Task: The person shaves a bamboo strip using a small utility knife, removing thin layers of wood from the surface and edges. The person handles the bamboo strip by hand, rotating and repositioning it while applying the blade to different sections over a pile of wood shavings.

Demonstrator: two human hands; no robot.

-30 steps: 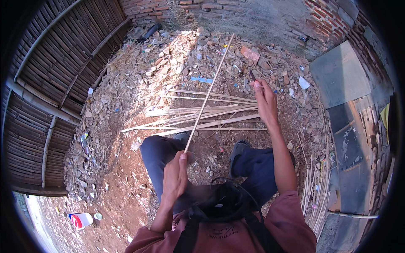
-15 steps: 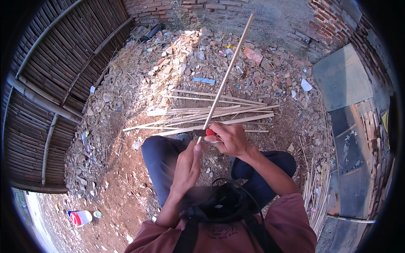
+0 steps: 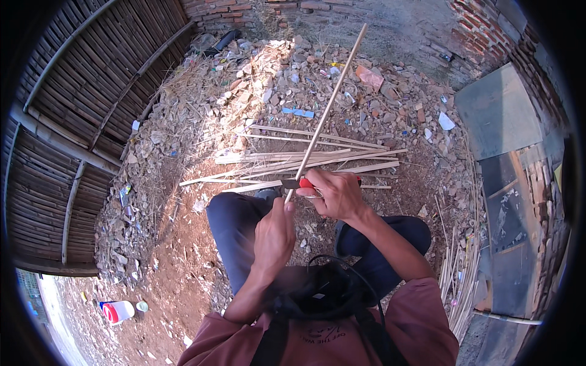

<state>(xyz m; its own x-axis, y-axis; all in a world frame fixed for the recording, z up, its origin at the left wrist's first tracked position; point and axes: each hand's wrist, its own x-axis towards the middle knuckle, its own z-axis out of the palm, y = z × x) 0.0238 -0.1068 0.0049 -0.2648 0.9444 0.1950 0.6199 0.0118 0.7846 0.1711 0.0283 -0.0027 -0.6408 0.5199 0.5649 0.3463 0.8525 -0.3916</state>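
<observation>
We see the strip (image 3: 329,107) held out in front of the person's bent legs (image 3: 229,226), slanting up and away to the right; the left grip (image 3: 273,235) is closed on its lower end, thumb laid along it, seemingly to steady the part the knife (image 3: 305,183) crosses; the right grip (image 3: 339,195) is wrapped round the knife's red handle, the dark blade lying across the strip just beyond the left thumb (so close, we judge, for firm backing). The strip looks long, slender, pale and nearly straight, probably split bamboo; its grain is too small for us to tell. Beyond it, loose strips (image 3: 244,159) lie crosswise on the ground (image 3: 165,244), overlapping, perhaps for easy reach; farther out, rubble (image 3: 210,110) spreads toward a brick wall (image 3: 479,24).
</observation>
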